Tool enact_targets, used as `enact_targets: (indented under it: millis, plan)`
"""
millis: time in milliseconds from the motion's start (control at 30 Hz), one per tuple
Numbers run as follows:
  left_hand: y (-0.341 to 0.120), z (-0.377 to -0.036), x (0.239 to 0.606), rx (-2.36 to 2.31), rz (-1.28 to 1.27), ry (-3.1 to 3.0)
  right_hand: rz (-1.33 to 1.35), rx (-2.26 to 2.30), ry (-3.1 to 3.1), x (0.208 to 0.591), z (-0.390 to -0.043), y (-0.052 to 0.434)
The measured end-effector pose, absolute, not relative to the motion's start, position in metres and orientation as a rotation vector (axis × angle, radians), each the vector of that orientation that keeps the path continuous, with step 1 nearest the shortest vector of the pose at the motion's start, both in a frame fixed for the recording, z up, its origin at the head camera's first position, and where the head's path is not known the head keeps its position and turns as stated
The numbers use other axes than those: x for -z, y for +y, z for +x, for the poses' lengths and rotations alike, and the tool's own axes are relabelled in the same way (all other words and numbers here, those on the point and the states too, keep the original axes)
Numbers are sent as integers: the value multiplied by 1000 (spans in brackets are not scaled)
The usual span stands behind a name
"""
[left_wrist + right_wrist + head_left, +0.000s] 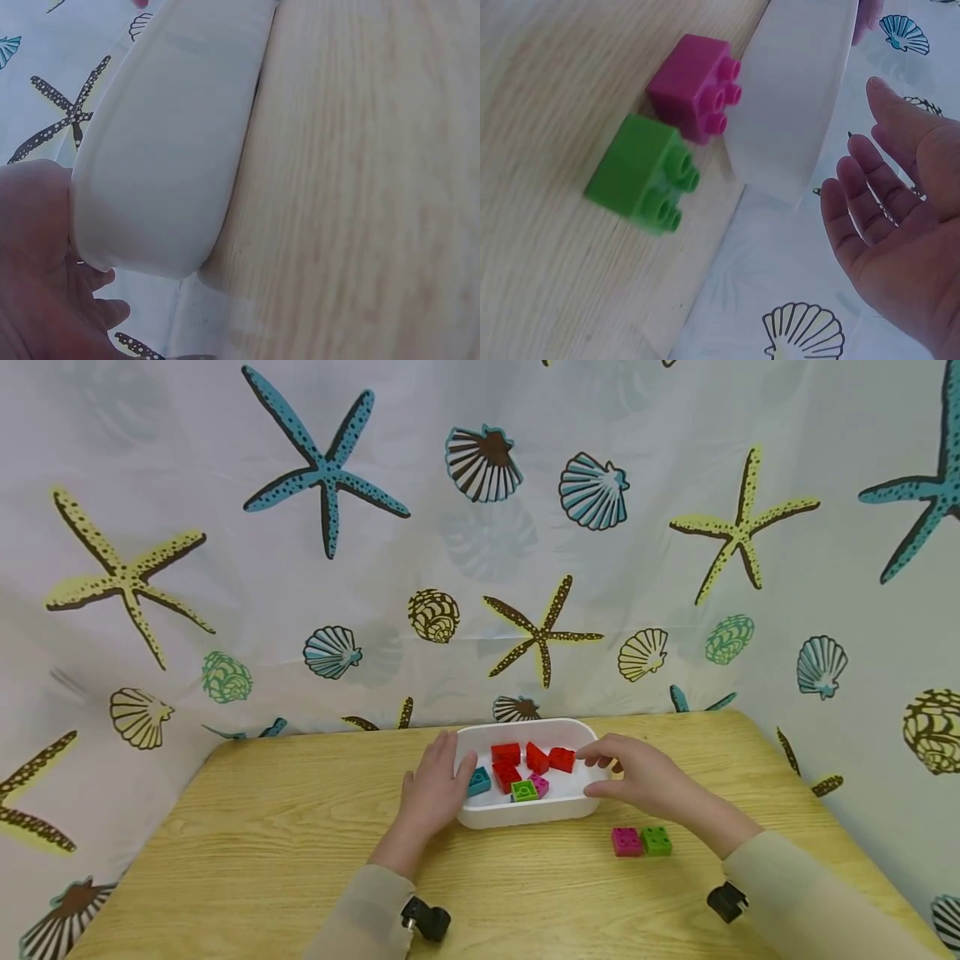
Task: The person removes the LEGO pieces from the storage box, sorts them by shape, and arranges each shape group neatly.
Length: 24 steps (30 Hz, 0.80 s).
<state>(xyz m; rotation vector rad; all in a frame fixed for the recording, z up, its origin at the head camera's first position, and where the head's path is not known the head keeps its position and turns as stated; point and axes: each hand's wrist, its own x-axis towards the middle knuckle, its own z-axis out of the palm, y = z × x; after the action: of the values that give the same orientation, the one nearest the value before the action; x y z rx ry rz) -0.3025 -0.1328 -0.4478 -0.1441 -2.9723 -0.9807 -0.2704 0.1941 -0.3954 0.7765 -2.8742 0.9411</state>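
A white plastic tub (525, 814) stands near the back of the table with several toy building bricks inside. Red bricks (506, 775) lie in the middle, a teal brick (478, 783) at the left, and a lime green brick (524, 790) beside a pink brick (539, 786) at the front. My left hand (435, 783) grips the tub's left end, thumb over the rim and fingers along the outside. At the right end, my right hand (641, 774) holds nothing; its fingers are spread from the thumb, fingertips right at the rim.
On the table in front of the tub's right end sit a magenta brick (626, 842) and a green brick (657, 841), side by side with studs up. A patterned curtain (405, 552) rises behind the wooden table (285, 860) and along its sides.
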Motion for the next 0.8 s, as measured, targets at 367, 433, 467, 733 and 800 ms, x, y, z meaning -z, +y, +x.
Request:
enact_targets:
  millis: [367, 433, 467, 733, 800]
  plan:
    - [-138, -305, 453, 1000, -205, -2951, 857, -914, -2908, 397, -292, 151]
    - [-138, -306, 454, 996, -198, -2952, 873, -903, -2910, 399, -295, 145]
    - [-137, -306, 455, 996, -193, -2952, 881, -896, -2914, 400, -297, 143]
    - [-133, -304, 454, 969, -155, -2970, 1020, -941, -2911, 405, -307, 128]
    - [-134, -304, 454, 963, -147, -2973, 1046, -935, -2911, 406, -309, 126]
